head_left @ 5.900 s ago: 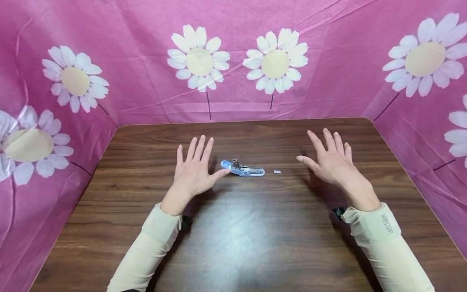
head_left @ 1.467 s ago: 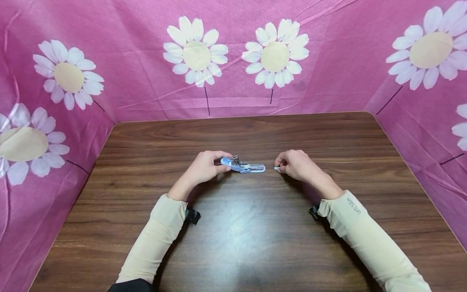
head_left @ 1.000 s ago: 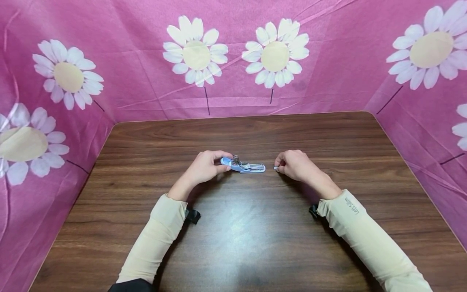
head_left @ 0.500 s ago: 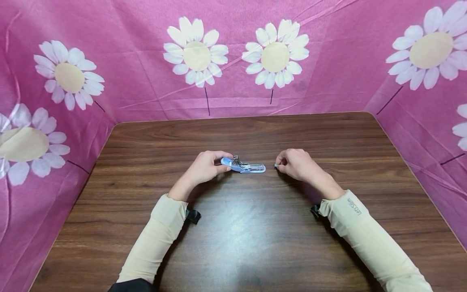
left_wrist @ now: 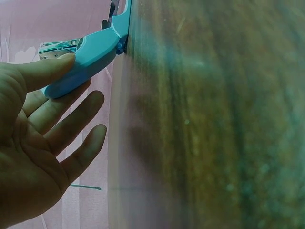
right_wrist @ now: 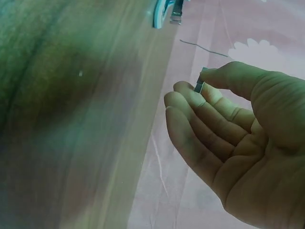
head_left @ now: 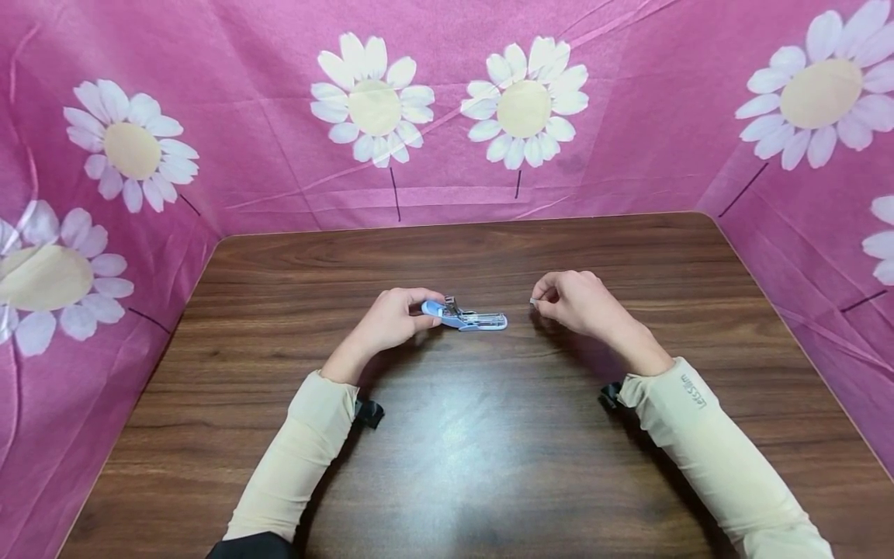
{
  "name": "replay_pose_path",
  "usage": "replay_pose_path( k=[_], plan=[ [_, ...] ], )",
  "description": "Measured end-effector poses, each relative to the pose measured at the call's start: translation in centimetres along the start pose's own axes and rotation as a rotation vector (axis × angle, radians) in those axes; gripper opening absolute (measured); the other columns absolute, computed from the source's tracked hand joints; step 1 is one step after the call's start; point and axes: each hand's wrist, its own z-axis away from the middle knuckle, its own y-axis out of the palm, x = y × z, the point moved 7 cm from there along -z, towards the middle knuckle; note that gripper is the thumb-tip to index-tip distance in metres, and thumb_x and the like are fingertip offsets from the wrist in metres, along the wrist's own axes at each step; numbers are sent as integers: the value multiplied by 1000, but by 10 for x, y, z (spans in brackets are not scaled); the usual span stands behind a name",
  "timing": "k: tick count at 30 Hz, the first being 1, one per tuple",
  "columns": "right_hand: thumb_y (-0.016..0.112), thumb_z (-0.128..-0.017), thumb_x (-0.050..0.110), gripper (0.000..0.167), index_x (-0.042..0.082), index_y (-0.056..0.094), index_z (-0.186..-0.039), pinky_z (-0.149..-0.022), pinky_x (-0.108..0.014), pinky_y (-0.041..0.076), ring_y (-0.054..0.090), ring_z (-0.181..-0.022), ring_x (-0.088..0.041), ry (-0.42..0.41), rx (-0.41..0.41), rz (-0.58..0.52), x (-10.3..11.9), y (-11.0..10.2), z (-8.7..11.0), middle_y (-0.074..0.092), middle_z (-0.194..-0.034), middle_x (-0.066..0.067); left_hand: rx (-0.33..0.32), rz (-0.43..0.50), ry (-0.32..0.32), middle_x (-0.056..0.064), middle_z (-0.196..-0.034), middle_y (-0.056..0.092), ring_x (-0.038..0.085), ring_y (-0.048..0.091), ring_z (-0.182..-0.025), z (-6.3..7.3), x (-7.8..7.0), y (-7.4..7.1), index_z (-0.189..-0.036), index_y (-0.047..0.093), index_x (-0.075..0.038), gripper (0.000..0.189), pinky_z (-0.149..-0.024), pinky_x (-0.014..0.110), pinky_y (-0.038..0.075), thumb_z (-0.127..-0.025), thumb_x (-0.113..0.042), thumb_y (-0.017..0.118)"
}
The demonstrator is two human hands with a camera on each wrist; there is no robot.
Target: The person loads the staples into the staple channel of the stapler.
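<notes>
Fingers pinch in both hands: left hand has stapler by its left end, on table toward far edge; right hand has staples, right of it. We judge stapler light, stiff; staples slippery, snappable, best held by their sides.

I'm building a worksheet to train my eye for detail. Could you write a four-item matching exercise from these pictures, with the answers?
Column one
1. Left hand
2. Right hand
3. Table
4. Backdrop cloth

Column two
A. Brown, with wood grain
B. Pink, with white flowers
C. Pinching a small grey piece
D. Holding one end of the blue stapler

Right pairs: 1-D, 2-C, 3-A, 4-B
</notes>
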Motion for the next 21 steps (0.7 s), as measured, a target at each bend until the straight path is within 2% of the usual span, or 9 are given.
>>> replay_pose_path(
  k=[5,10,14,18,21],
  plan=[
    [69,-91,16,8,12,74,-95,-77,-40,52,69,-77,-16,-3,-21,-27,2,-8,1,77,-85,-1,-4,-5,2,-1,-100,76,9,56,-62,0,1,0,-123,74,-18,33,-80,30,47,-90,-23,77],
    [69,-92,16,6,14,75,-95,-72,-34,50,67,-75,-15,-12,-90,-58,1,-18,1,76,-83,-1,-1,0,0,0,-100,76,9,55,-60,0,1,0,-123,74,-18,33,-77,29,47,-90,-22,77],
    [69,-93,15,12,11,77,-102,-76,-37,52,72,-81,-19,-31,-136,-79,1,-24,1,78,-89,-4,0,7,-4,0,-100,76,9,54,-58,0,1,1,-123,74,-18,34,-77,30,47,-90,-23,77],
    [70,-94,16,19,10,78,-110,-80,-42,53,74,-87,-22,-48,-164,-77,3,-29,2,80,-95,-6,-2,2,0,-1,-103,76,11,55,-67,0,1,0,-123,73,-18,34,-81,30,46,-90,-23,77],
    [70,-94,17,18,12,79,-109,-80,-41,53,73,-87,-21,-49,-178,-69,3,-32,2,80,-95,-5,-2,-2,3,-1,-104,76,13,55,-74,0,1,0,-123,73,-18,33,-83,30,46,-90,-23,77]
  ],
)
